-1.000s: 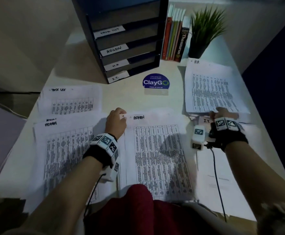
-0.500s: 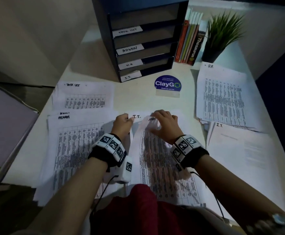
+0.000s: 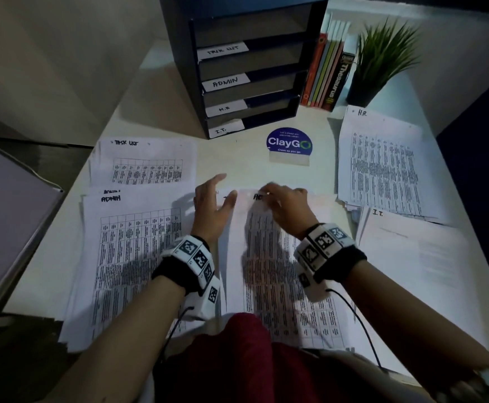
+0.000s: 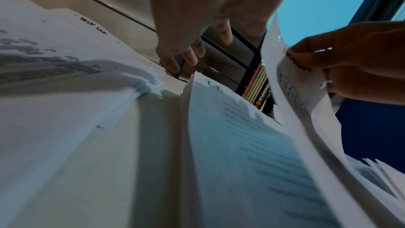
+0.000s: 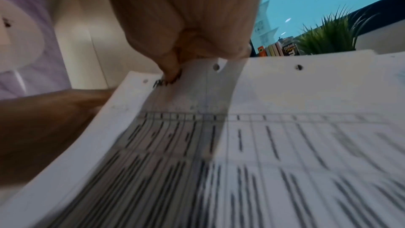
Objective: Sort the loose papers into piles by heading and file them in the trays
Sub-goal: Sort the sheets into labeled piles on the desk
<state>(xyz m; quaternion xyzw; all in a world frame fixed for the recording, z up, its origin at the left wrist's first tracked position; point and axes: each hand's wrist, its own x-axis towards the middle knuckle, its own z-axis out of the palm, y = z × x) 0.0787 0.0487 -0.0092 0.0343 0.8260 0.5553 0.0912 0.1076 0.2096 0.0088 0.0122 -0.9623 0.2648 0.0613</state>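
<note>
At the desk's centre lies a stack of loose papers. My right hand [image 3: 270, 194] pinches the top edge of its top sheet, headed ADMIN [image 3: 281, 286], and holds that edge lifted and curled [image 5: 241, 145]. The left wrist view shows a sheet headed I.T. [image 4: 241, 136] uncovered beneath it. My left hand [image 3: 217, 196] hovers just left of the lifted sheet with fingers spread, holding nothing. Sorted piles lie around: TASK LIST [image 3: 144, 164], ADMIN [image 3: 132, 257], H.R. [image 3: 379, 170], I.T. [image 3: 411, 257]. The dark tray unit [image 3: 310, 53] stands at the back, its slots labelled TASK LIST, ADMIN, H.R., I.T.
A blue ClayGo sign [image 3: 289, 145] stands in front of the trays. Books [image 3: 326, 74] and a potted plant [image 3: 382, 62] sit at the back right. The desk's left edge [image 3: 34, 242] drops off beside the ADMIN pile.
My right hand came over from the I.T. pile to the centre stack and took hold of the ADMIN sheet's top edge, lifting it. My left hand let go of the corner and spread its fingers.
</note>
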